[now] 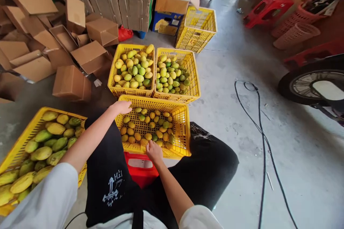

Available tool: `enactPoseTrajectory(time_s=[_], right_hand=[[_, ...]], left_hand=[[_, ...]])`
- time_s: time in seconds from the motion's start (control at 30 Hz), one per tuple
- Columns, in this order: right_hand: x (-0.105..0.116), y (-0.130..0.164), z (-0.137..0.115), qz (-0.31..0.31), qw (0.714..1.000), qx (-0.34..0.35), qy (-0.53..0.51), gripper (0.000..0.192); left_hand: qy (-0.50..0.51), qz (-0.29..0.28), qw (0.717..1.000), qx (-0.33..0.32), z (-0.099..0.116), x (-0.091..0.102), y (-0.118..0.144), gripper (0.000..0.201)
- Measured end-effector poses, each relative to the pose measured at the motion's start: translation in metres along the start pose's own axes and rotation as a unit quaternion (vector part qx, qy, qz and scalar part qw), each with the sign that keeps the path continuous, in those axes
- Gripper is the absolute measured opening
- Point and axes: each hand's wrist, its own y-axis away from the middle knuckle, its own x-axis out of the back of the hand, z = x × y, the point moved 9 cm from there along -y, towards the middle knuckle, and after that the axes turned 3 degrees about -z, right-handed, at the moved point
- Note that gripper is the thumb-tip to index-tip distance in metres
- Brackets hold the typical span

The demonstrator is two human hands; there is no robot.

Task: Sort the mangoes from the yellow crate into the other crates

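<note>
A yellow plastic crate [185, 128] stands between my knees, with small yellow, orange and green oval fruits [137, 136] spread thinly over its slatted bottom. My left hand [122, 107] is at the crate's far left corner, its fingers bent over the rim. At the near rim is my right hand [154, 150], its fingers curled around the edge close to the fruits. Neither hand shows a fruit in it. Beyond the crate, two more yellow crates hold heaped fruits: a left one [113, 78] and a right one [197, 78].
By my left leg a yellow crate [16, 146] holds larger yellow-green fruits. Cardboard boxes [71, 82] lie piled at the left. A red stool [142, 173] is under the middle crate. Another yellow crate [196, 35] stands behind. Right are a black cable [262, 132] and a wheel [301, 84].
</note>
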Motion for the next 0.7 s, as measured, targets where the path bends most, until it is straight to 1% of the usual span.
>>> enactPoseTrajectory(time_s=[0.03, 0.1, 0.2, 0.3, 0.4, 0.47, 0.5, 0.57, 0.63, 0.7], right_hand=[[0.000, 0.001, -0.002, 0.008, 0.999, 0.011, 0.031, 0.036], [-0.001, 0.003, -0.004, 0.011, 0.997, 0.022, 0.071, 0.036], [-0.005, 0.003, -0.004, -0.004, 0.995, 0.031, 0.094, 0.036], [-0.009, 0.004, -0.003, -0.021, 0.993, 0.053, 0.102, 0.039], [-0.019, 0.009, -0.010, -0.065, 0.982, 0.128, 0.119, 0.033], [-0.027, 0.015, -0.017, -0.105, 0.970, 0.176, 0.134, 0.035], [-0.029, 0.016, -0.018, -0.121, 0.965, 0.184, 0.140, 0.036], [-0.032, 0.016, -0.017, -0.140, 0.964, 0.169, 0.151, 0.034], [-0.032, 0.014, -0.015, -0.150, 0.967, 0.144, 0.150, 0.025], [-0.033, 0.012, -0.012, -0.164, 0.969, 0.123, 0.137, 0.025]], left_hand=[[-0.070, -0.035, 0.997, -0.002, 0.005, -0.005, -0.002, 0.033], [-0.178, -0.087, 0.980, -0.005, 0.013, -0.013, -0.003, 0.047], [-0.256, -0.112, 0.960, -0.018, 0.024, -0.020, -0.005, 0.052], [-0.273, -0.118, 0.954, -0.037, 0.029, -0.030, -0.009, 0.053], [-0.255, -0.119, 0.958, -0.052, 0.030, -0.039, -0.013, 0.053], [-0.251, -0.126, 0.958, -0.055, 0.030, -0.044, -0.013, 0.054], [-0.251, -0.132, 0.958, -0.053, 0.029, -0.045, -0.013, 0.054], [-0.251, -0.143, 0.957, -0.041, 0.028, -0.044, -0.013, 0.055], [-0.254, -0.145, 0.956, -0.029, 0.026, -0.041, -0.013, 0.054], [-0.265, -0.145, 0.953, -0.028, 0.026, -0.037, -0.013, 0.055]])
